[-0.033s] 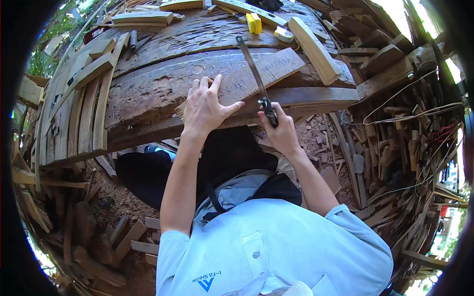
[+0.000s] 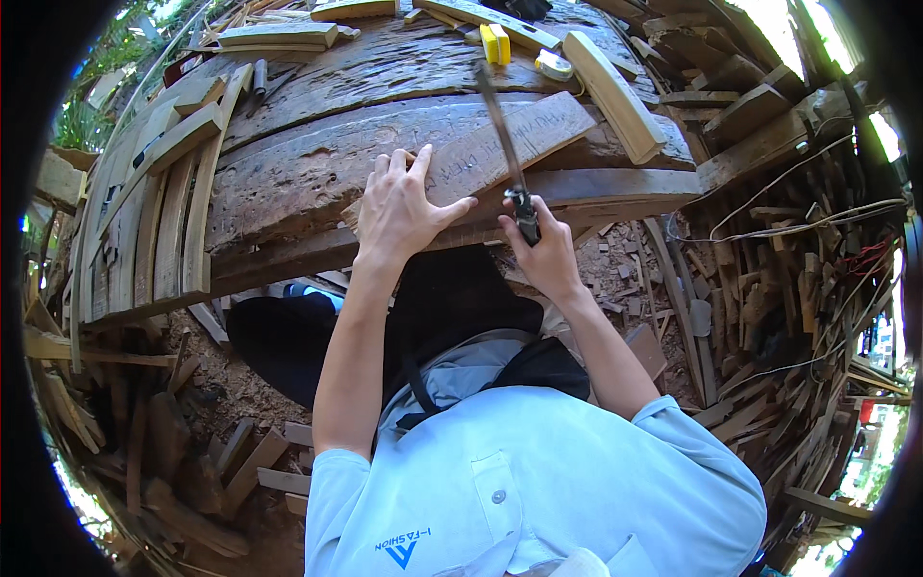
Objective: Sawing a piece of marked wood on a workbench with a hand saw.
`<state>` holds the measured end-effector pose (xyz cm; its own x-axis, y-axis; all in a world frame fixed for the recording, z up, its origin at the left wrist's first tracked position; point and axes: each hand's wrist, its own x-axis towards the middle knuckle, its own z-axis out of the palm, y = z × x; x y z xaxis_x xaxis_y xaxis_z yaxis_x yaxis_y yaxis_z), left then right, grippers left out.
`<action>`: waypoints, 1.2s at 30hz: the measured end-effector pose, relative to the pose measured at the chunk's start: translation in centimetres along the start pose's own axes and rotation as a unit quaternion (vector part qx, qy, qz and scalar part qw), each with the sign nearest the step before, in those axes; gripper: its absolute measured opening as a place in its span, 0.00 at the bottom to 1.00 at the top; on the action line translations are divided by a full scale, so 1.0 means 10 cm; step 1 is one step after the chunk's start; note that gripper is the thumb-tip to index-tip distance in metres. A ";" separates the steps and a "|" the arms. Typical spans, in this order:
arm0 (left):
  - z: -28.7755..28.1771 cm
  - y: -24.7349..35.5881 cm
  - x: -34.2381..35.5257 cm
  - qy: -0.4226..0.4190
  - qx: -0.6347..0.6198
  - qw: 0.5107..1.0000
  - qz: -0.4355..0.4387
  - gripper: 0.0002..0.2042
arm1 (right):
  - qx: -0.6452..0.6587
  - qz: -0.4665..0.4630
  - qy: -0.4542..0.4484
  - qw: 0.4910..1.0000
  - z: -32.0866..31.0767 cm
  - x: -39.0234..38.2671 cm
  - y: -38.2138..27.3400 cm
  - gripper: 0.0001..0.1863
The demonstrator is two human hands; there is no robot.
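Note:
My left hand (image 2: pixel 399 207) lies with spread fingers on the near left end of a wooden board (image 2: pixel 553 130) that bears handwriting. The board rests at a slant on a thick, weathered workbench (image 2: pixel 288 178). In my right hand (image 2: pixel 553 260) is the black handle of a narrow-bladed handsaw (image 2: pixel 500 120). Its dark blade points away from me and crosses over the board to the right of my left hand. The frame does not show clearly whether the blade's teeth touch the wood.
Near the bench's far side lie a yellow block (image 2: pixel 495 44), a tape measure (image 2: pixel 553 65) and a pale timber piece (image 2: pixel 613 96). Several wood strips (image 2: pixel 173 221) cover the left end. Scrap wood (image 2: pixel 769 279) is heaped at the right, and offcuts (image 2: pixel 255 471) litter the floor.
The saw blade's far tip has swung slightly to the right, and the blade looks more blurred. My left hand and the board stay in place.

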<state>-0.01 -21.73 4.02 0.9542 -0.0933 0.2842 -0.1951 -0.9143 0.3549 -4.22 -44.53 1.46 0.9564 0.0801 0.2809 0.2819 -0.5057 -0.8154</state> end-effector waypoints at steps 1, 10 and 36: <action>-0.01 0.00 0.00 -0.004 0.006 1.000 -0.001 0.50 | 0.002 -0.001 0.011 1.000 0.04 0.06 -0.06 0.11; -0.05 0.01 0.00 -0.008 -0.007 1.000 -0.016 0.50 | 0.000 -0.052 0.027 0.998 0.22 0.40 -0.01 0.09; -0.03 0.00 -0.04 -0.005 -0.010 1.000 -0.012 0.51 | -0.117 -0.008 -0.033 0.993 0.26 -0.24 0.17 0.16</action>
<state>-0.43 -21.59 4.18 0.9611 -0.0755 0.2659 -0.1762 -0.9084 0.3793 -5.81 -43.34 -1.93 0.9571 0.1418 0.2525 0.2785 -0.6894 -0.6686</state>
